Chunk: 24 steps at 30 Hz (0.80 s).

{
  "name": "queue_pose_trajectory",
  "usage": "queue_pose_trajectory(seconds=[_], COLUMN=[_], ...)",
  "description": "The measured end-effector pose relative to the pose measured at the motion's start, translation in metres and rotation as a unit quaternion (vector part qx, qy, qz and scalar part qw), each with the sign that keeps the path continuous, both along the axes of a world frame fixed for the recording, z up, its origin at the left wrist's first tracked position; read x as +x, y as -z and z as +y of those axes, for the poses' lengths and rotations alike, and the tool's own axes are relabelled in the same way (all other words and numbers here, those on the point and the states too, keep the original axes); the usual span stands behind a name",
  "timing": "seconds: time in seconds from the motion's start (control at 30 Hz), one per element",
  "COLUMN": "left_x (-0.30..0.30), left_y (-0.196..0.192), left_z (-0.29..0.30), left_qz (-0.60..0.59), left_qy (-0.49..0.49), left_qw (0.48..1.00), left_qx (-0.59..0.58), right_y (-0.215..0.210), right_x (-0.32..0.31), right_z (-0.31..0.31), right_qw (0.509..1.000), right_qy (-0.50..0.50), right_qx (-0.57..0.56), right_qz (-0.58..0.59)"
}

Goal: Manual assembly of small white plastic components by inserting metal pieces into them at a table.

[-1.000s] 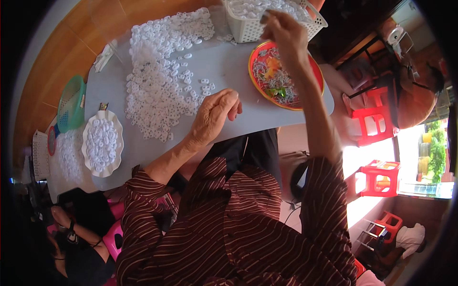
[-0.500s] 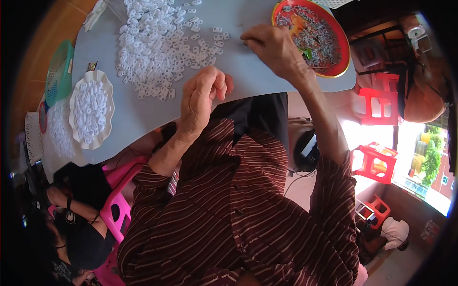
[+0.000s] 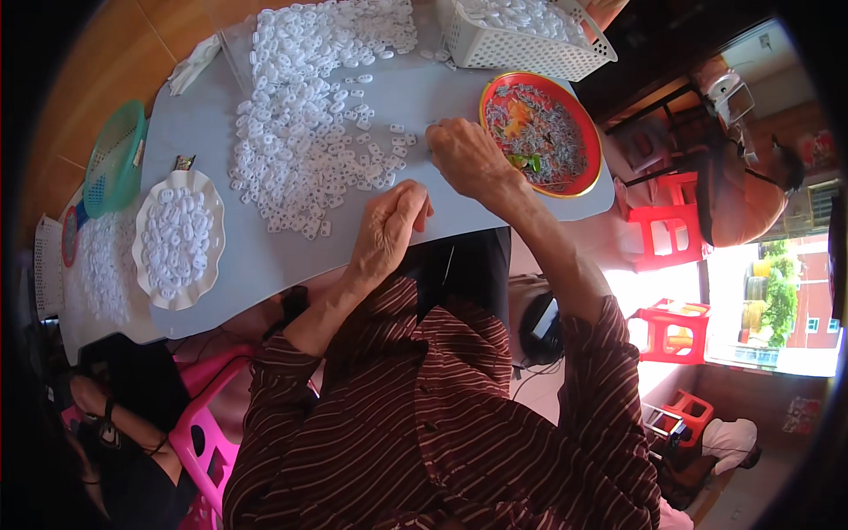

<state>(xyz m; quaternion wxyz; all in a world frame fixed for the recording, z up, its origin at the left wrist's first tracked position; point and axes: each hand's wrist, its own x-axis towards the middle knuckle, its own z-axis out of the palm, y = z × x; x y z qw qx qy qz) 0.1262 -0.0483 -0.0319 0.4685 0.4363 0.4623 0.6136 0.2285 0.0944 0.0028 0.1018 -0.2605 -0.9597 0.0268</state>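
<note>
My left hand [image 3: 387, 228] is curled closed near the table's front edge; whatever it may hold is hidden by the fingers. Just to the right and farther off, my right hand [image 3: 468, 157] is bent with its fingers pressed together over the table, and its fingertips are turned out of sight. Left of both hands spreads a large heap of small white plastic pieces with holes [image 3: 296, 132], thinning out to single pieces toward my hands. Beside my right hand stands a red round tray [image 3: 590, 132] with a yellow rim, holding many thin metal pins [image 3: 552, 132], an orange patch and something green.
A white scalloped dish [image 3: 141, 278] of white pieces stands at the left, near a green basket [image 3: 113, 168]. More pieces fill a white perforated basket [image 3: 521, 51] at the back, with part of someone's hand [image 3: 606, 11] at its edge. Another person's arm [image 3: 132, 424] shows lower left, beside a pink chair [image 3: 208, 442].
The view has tilted, so the table sits lower and the white basket shows at the back. Both hands stay closed, and the right one is nearer the left in the picture.
</note>
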Motion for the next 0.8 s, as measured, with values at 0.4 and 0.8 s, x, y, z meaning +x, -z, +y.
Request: queue_pose_trajectory(seconds=[0.4,0.8], left_x=[-0.007,-0.025], left_y=[0.000,-0.032], left_z=[0.008,0.005], left_qz=[-0.108,0.190], left_qy=[-0.026,-0.050], left_qw=[0.994,0.980], left_qx=[0.024,0.036], right_y=[-0.014,0.001], right_x=[0.018,0.033], right_z=[0.011,-0.011], right_qw=[0.986,0.960], right_qy=[0.014,0.066], right_qx=[-0.132,-0.172], right_qz=[0.099,0.212])
